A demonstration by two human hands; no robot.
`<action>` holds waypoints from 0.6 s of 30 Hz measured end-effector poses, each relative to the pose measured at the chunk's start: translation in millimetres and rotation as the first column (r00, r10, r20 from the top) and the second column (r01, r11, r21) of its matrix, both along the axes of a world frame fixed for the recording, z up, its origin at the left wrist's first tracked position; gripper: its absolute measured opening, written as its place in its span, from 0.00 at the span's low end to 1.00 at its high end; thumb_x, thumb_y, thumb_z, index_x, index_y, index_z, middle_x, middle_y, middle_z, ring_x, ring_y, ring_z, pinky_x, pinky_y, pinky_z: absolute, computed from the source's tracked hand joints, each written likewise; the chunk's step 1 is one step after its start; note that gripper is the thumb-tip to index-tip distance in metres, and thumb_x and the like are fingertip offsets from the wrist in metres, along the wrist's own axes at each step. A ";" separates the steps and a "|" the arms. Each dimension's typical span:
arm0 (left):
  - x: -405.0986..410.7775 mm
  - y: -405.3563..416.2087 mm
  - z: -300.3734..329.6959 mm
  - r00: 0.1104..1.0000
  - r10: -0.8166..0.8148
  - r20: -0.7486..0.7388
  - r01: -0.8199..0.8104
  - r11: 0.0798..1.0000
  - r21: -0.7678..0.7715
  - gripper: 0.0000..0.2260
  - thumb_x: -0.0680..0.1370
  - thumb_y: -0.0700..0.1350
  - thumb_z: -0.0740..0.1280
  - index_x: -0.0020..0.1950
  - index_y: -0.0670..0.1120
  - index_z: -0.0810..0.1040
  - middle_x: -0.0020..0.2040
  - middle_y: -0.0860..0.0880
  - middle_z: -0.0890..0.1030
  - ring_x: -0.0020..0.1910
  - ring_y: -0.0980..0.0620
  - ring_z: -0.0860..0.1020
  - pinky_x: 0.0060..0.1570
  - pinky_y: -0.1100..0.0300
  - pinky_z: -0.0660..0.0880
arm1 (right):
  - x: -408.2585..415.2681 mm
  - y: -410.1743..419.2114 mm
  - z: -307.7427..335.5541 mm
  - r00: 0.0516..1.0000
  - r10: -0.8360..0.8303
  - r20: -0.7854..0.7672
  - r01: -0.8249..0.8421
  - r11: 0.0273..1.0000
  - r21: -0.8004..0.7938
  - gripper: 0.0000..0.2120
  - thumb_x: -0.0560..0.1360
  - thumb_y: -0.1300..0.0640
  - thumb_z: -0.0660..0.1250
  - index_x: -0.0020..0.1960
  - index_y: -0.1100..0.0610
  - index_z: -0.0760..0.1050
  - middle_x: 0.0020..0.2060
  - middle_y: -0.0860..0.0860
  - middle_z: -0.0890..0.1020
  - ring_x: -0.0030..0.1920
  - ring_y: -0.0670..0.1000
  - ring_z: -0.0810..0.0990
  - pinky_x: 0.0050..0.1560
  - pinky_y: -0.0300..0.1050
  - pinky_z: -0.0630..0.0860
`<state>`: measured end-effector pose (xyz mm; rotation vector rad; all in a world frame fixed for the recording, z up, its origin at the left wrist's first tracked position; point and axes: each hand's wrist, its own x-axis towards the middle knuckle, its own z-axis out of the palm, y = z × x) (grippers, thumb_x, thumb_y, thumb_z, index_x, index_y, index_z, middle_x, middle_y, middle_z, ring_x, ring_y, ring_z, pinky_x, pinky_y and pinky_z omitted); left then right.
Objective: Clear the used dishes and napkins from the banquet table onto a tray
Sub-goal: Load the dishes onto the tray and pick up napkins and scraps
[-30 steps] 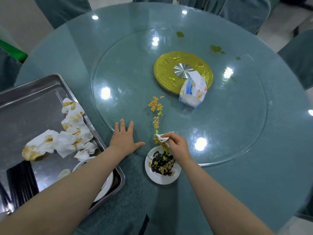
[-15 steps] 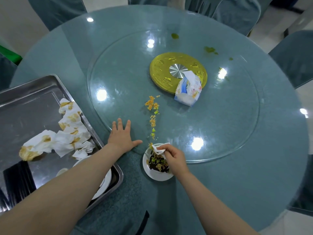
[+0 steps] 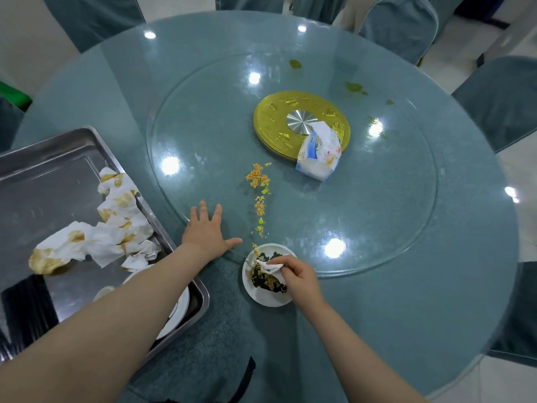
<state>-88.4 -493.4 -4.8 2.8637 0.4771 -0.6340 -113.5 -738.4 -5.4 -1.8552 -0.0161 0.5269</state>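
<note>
Napkin (image 3: 268, 266) in R hand (image 3: 296, 276), over plate (image 3: 263, 299).

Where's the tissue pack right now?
In the head view, the white-and-blue soft tissue pack lies on the glass turntable, overlapping the near-right edge of the gold centre disc, beyond the scattered noodle scraps.

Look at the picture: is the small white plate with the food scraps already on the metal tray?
No. The small white plate sits on the table beside the metal tray, under the right hand holding a napkin.
</note>
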 end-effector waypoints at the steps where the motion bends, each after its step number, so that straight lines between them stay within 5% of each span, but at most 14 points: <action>1: -0.3 -0.2 0.3 1.000 -0.004 0.000 0.004 1.000 0.004 0.49 0.71 0.74 0.56 0.79 0.49 0.40 0.78 0.37 0.40 0.76 0.34 0.42 0.75 0.43 0.50 | 0.8 -0.5 1.0 1.000 0.022 -0.010 -0.023 0.999 -0.026 0.19 0.75 0.67 0.60 0.44 0.48 0.84 0.44 0.48 0.85 0.49 0.55 0.80 0.52 0.52 0.77; 6: -2.7 -3.2 3.4 1.000 -0.008 0.002 0.008 1.000 0.016 0.48 0.71 0.75 0.55 0.79 0.49 0.39 0.78 0.38 0.40 0.77 0.35 0.43 0.74 0.43 0.51 | 10.2 -0.8 12.9 0.987 0.108 -0.121 -0.120 0.988 -0.095 0.20 0.74 0.66 0.60 0.42 0.44 0.84 0.43 0.48 0.85 0.46 0.54 0.80 0.50 0.48 0.76; 11: -2.8 -5.6 8.4 0.999 -0.035 -0.015 0.036 0.998 0.046 0.47 0.72 0.74 0.54 0.79 0.48 0.40 0.78 0.37 0.42 0.77 0.34 0.45 0.73 0.43 0.54 | 33.6 1.7 33.2 0.971 -0.043 -0.237 0.050 0.999 0.021 0.16 0.75 0.68 0.61 0.44 0.53 0.84 0.40 0.50 0.84 0.41 0.48 0.80 0.42 0.38 0.76; 18: -5.9 -2.7 15.6 0.996 -0.090 -0.009 0.090 0.993 0.072 0.45 0.73 0.72 0.58 0.79 0.51 0.43 0.79 0.39 0.47 0.76 0.36 0.51 0.70 0.45 0.63 | 82.3 8.4 45.4 0.965 -0.102 -0.241 0.112 0.993 0.027 0.15 0.77 0.68 0.60 0.47 0.53 0.81 0.43 0.52 0.83 0.43 0.50 0.80 0.41 0.41 0.77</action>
